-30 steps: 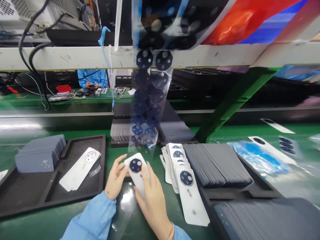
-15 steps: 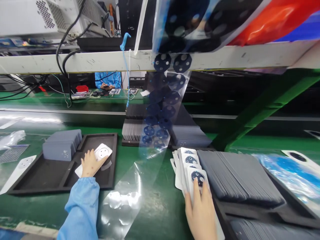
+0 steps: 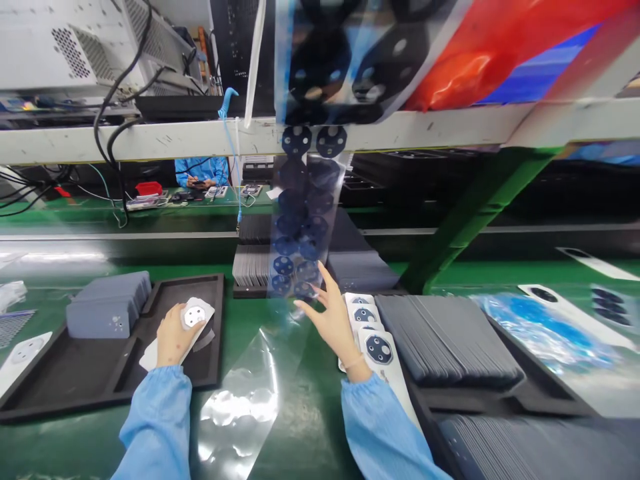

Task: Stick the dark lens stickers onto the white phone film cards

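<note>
Right hand: thumb and fingers parted.
Sticker strip: by right fingertips — the nearer hand; long axis runs upward, contact unclear.
Left hand: over white panel in black tray — cannot tell if gripping.

A green bench carries everything. At nine o'clock lies a black divided tray, with a pale card just beyond its outer edge. Another tray lies at twelve. A fanned pile of white panels lies at four, just beside a third tray. Blue-tinted plastic lies at three, clear film at seven.
</note>
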`<state>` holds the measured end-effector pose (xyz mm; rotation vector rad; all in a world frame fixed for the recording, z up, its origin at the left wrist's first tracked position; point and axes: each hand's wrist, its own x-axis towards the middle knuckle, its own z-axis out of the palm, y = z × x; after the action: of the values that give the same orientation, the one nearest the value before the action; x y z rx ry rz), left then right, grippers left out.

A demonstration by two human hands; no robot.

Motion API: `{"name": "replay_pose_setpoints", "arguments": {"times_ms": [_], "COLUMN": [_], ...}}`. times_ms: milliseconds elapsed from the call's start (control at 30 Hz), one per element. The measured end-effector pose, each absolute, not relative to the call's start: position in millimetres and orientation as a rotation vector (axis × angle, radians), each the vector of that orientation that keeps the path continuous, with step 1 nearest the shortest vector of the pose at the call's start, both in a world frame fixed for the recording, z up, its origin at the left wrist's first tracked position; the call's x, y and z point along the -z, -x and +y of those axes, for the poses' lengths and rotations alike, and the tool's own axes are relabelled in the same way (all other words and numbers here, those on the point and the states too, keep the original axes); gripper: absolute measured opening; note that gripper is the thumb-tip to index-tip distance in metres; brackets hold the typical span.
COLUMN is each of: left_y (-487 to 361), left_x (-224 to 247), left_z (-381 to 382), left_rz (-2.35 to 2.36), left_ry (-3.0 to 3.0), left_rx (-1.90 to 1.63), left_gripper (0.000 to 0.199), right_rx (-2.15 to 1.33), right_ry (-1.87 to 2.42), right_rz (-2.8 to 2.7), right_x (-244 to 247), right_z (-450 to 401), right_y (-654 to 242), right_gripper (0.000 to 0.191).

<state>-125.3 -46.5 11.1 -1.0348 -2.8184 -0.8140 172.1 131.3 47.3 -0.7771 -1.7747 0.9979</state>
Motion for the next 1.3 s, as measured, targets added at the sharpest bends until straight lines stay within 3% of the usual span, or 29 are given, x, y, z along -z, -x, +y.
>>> {"name": "replay_pose_setpoints", "arguments": {"times_ms": [167,367,533,633,700,833,1067,1200,1300], "left_y": [118.1,102.7,78.1,51.0,32.6,13.3,12.9,4.6,0.9], "left_x": [-23.9,-41.6,-60.4,-64.9,-62.7,-53.9,-38.6,-17.7,-6.0], "left_z": [-49.7,-52.2,-52.7,-49.5,-46.1,-44.1,-34.8,-18.4,-12.2], "left_rz": [-2.802,-2.305,-2.08,-2.075,-2.042,-2.107,-2.754,-3.174,-3.239], "left_ry": [0.839,0.582,0.678,1.187,1.597,1.931,1.963,1.397,1.29], "left_rx": [0.993,1.671,2.439,2.924,3.064,3.141,2.813,2.687,2.591], "left_gripper": [0.034,0.037,0.046,0.04,0.035,0.043,0.072,0.061,0.046], "right_rx": [-0.945,-0.784,-0.897,-1.097,-1.229,-1.415,-1.69,-1.758,-1.774], "right_ry": [0.751,0.724,0.71,0.696,0.691,0.73,0.809,0.836,0.836], "right_rz": [-1.762,-1.771,-1.75,-1.729,-1.704,-1.647,-1.55,-1.646,-1.69], "right_x": [-43.0,-44.6,-54.6,-63.0,-67.6,-68.2,-25.4,5.9,18.5], "right_z": [143.5,120.5,104.4,90.4,82.3,75.9,89.3,97.6,95.5], "right_y": [-166.1,-178.0,-179.7,-179.8,-181.4,-187.5,-184.1,-177.4,-177.1], "right_gripper": [0.045,0.021,0.025,0.037,0.04,0.043,0.043,0.04,0.039]}}
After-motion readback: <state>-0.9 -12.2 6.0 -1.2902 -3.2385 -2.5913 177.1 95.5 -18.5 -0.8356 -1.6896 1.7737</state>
